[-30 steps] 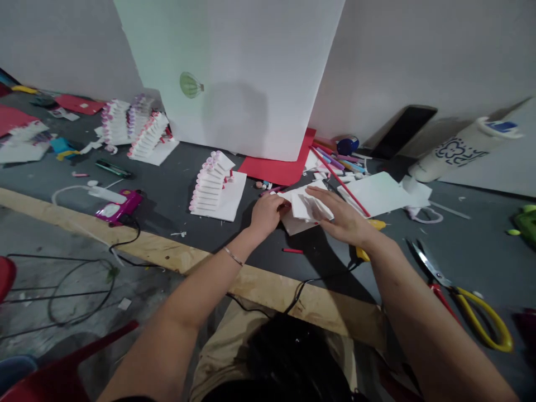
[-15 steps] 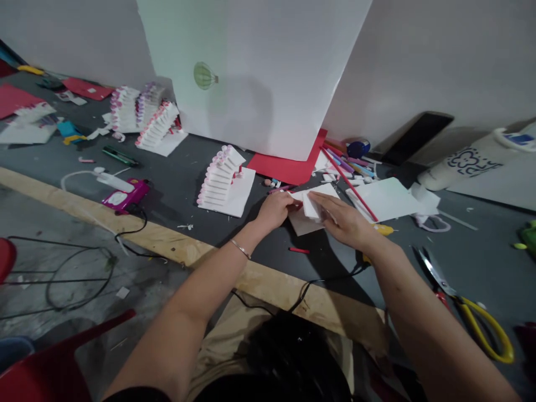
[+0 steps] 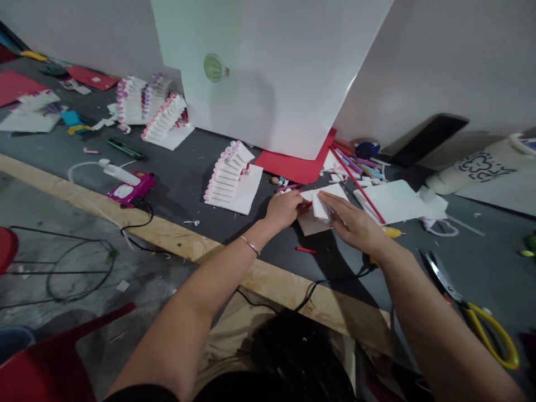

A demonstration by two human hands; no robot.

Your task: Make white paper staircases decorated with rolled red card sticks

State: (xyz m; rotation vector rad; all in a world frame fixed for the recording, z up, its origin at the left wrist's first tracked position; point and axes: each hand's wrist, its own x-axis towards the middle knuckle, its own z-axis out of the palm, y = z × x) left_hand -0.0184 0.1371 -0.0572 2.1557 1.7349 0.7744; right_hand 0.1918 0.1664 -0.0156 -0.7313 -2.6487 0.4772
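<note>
A white board (image 3: 309,224) lies flat on the dark table, with an upright white folded piece (image 3: 320,211) standing on it. My right hand (image 3: 354,220) rests against the right side of that piece, fingers stretched along its top and thumb lower down. My left hand (image 3: 285,209) is closed at the board's left edge, its fingertips at a small red piece (image 3: 309,204) beside the white one. The fingertips partly hide what they pinch. A short red stick (image 3: 305,250) lies just in front of the board.
Left of my hands stands a white fan-shaped paper model (image 3: 228,176) on its base. A pink power strip (image 3: 133,188) sits near the wooden table edge (image 3: 201,248). Scissors (image 3: 454,296) lie at right, beyond a yellow glue gun (image 3: 391,231), its cable crossing the table front. A tumbler (image 3: 473,167) leans behind.
The view has shifted slightly, so everything sits a little further right. Both hands stay at the white piece, which now shows its narrow edge more upright.
</note>
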